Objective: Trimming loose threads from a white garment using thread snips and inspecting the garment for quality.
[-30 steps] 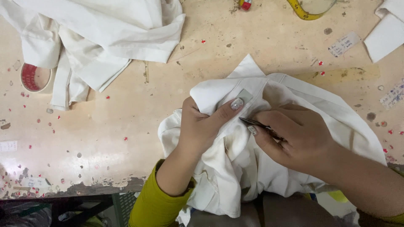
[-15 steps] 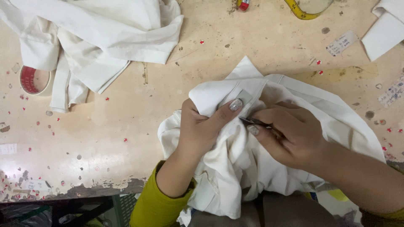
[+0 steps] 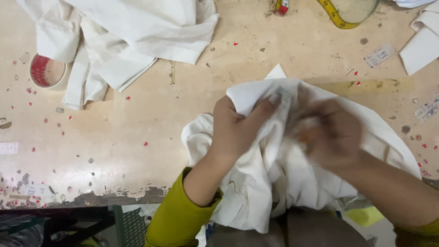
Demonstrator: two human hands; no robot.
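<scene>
A crumpled white garment (image 3: 279,192) lies at the near edge of the worn beige table (image 3: 137,128) and hangs over toward me. My left hand (image 3: 235,132), in a yellow-green sleeve, pinches a raised fold of it, thumb on top. My right hand (image 3: 329,135) is over the same fold just to the right. It is blurred by motion, so I cannot make out anything held in its fingers.
A heap of white cloth (image 3: 132,32) covers the far left. A roll of tape with a red core (image 3: 47,72) sits beside it. A yellow measuring tape (image 3: 340,18) and flat white fabric pieces (image 3: 423,41) lie at the far right. Small red specks dot the table.
My right hand, which held a thin dark tool at the fold, now moves fast and is blurred. My left hand has lifted the fold slightly higher.
</scene>
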